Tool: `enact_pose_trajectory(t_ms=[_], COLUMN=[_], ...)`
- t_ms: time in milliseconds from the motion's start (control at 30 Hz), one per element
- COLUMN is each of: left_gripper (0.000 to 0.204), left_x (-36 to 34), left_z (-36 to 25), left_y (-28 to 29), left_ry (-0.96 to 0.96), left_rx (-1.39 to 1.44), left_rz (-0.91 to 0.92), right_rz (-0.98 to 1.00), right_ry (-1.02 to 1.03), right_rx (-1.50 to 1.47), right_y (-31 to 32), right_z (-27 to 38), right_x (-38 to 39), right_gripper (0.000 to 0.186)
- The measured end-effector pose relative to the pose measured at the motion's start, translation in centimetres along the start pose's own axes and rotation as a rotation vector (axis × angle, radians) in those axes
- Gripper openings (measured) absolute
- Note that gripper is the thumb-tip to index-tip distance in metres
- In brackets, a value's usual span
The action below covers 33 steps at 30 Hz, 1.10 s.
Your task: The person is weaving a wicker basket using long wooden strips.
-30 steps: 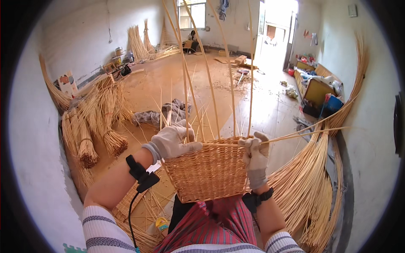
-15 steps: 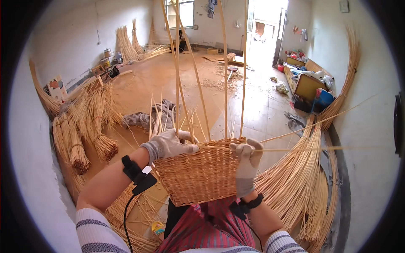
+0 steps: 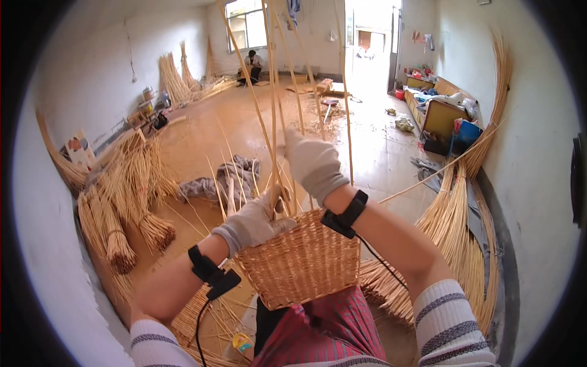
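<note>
A half-woven wicker basket (image 3: 299, 260) leans over my lap, its woven side facing me and several long upright rods rising from its rim. My gloved left hand (image 3: 257, 221) is closed on the rim at the upper left corner, thumb on the near side and fingers about the base of the rods. Above the rim, among the uprights, my gloved right hand (image 3: 315, 164) is raised with its back toward me. Its fingers are curled in by the rods, and what they hold is hidden. Both hands wear pale knit gloves.
Tied willow bundles (image 3: 131, 183) lie at the left, and a large sheaf of rods (image 3: 452, 226) spreads at the right. A grey cloth (image 3: 211, 186) lies on the floor beyond the basket. A seated person (image 3: 252, 66) is by the window. A cluttered bench (image 3: 441, 122) lines the right wall.
My right hand has gone up and left from the basket's right corner to the upright rods. The strand stretched out to the right no longer shows there. The basket has shifted slightly right and down.
</note>
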<state>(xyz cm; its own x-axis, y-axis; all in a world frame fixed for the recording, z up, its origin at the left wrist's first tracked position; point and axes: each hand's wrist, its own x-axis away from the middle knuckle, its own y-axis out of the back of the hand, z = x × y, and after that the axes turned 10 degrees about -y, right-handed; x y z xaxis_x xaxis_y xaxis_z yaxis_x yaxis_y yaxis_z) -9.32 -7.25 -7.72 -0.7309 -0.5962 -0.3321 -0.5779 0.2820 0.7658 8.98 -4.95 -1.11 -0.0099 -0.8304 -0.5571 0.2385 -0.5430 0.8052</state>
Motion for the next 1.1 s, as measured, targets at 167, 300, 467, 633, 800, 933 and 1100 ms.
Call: enact_pose_trajectory(t_ms=[167, 300, 467, 633, 800, 933, 1100], left_gripper=[0.056, 0.058, 0.055, 0.059, 0.069, 0.074, 0.078], left_x=[-0.3, -0.5, -1.2, -1.5, -1.3, -2.0, -1.8], left_z=[-1.3, -1.7, -2.8, -2.6, -0.9, -1.8, -3.6], left_y=[0.3, 0.8, 0.9, 1.5, 1.3, 0.2, 0.1], left_ry=[-0.046, 0.161, 0.163, 0.206, 0.298, 0.166, 0.123], left_rx=[0.141, 0.075, 0.056, 0.005, 0.155, -0.193, -0.595], left_rz=[-0.036, 0.116, 0.147, 0.275, 0.334, 0.309, 0.234], right_rz=[0.255, 0.298, 0.063, 0.457, -0.104, -0.085, -0.052], right_ry=[0.325, 0.459, 0.28, 0.079, -0.345, -0.478, -0.53], right_rx=[0.509, 0.276, -1.284, -1.119, -1.377, -1.642, -1.711], right_y=[-1.4, 2.7, 8.0, 13.1, 0.4, -4.3, -3.5], right_z=[-0.4, -0.5, 0.1, -1.0, -12.9, -15.9, -15.3], right_x=[-3.1, -3.0, -3.0, -0.9, 5.9, 14.2, 13.7], right_gripper=[0.031, 0.04, 0.049, 0.04, 0.02, 0.02, 0.022])
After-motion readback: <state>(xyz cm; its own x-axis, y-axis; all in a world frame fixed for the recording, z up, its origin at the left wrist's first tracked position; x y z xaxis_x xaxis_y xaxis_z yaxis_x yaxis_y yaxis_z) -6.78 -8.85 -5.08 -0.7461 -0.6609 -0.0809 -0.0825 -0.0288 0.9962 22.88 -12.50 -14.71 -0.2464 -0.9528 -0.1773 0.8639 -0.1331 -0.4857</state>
